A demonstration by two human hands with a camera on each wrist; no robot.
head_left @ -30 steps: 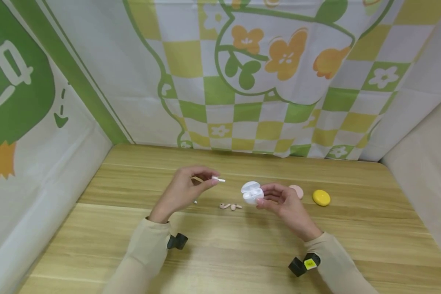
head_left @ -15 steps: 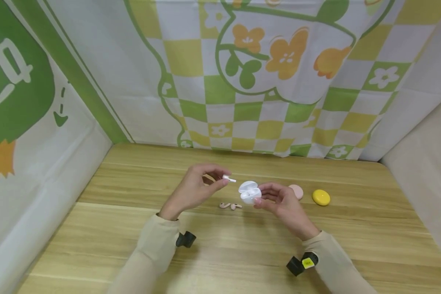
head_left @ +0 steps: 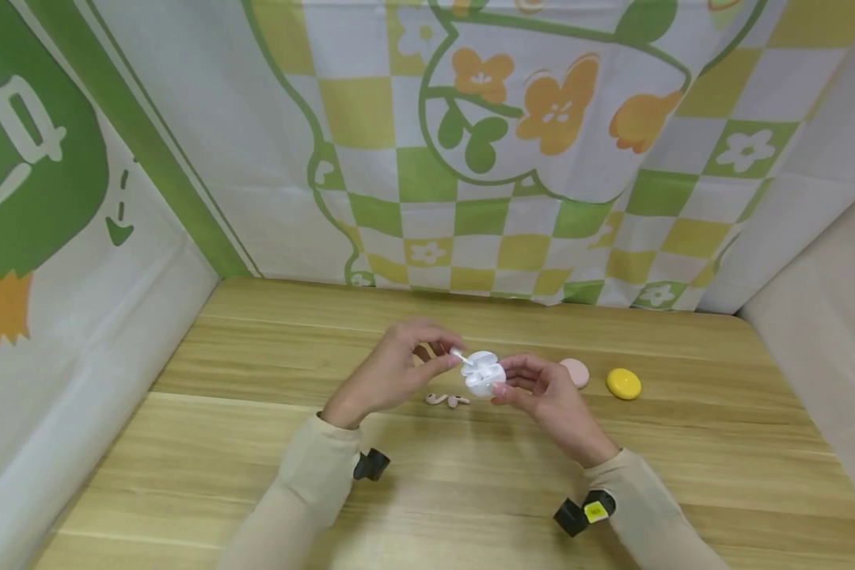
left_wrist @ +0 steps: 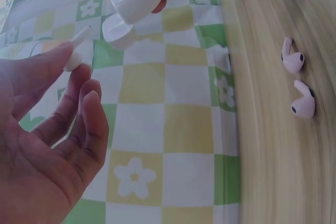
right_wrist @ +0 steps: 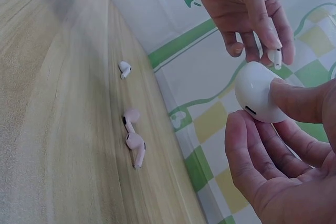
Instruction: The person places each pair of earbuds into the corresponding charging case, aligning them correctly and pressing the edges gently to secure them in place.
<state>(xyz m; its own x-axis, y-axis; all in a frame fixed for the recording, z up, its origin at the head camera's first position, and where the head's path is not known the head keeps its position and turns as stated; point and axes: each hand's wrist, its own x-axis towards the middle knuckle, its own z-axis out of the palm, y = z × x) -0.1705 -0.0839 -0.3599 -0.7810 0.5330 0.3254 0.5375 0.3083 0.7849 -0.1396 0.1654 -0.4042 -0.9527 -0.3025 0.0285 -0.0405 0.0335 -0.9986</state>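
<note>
My left hand (head_left: 399, 364) pinches a white earbud (left_wrist: 76, 51) between thumb and index finger, its stem toward the case. In my right hand (head_left: 552, 400), thumb and fingers grip a rounded white earbud charging case (head_left: 486, 384) whose lid stands up. In the head view the earbud's stem end overlaps the left edge of the case. Both hands are raised over the table. Two pink earbuds (right_wrist: 134, 142) lie on the wood below, and another white earbud (right_wrist: 124, 69) rests beyond them in the right wrist view, hidden behind the left arm in the head view.
A pink round case (head_left: 575, 372) and a yellow round case (head_left: 623, 384) sit on the wooden table (head_left: 470, 499), right of the right hand. A patterned cloth (head_left: 484, 214) hangs along the table's back edge, with pale cloth walls at both sides.
My left hand has moved right with the white earbud, bringing it up to the case and tilting it. The right hand and the case have shifted slightly left.
</note>
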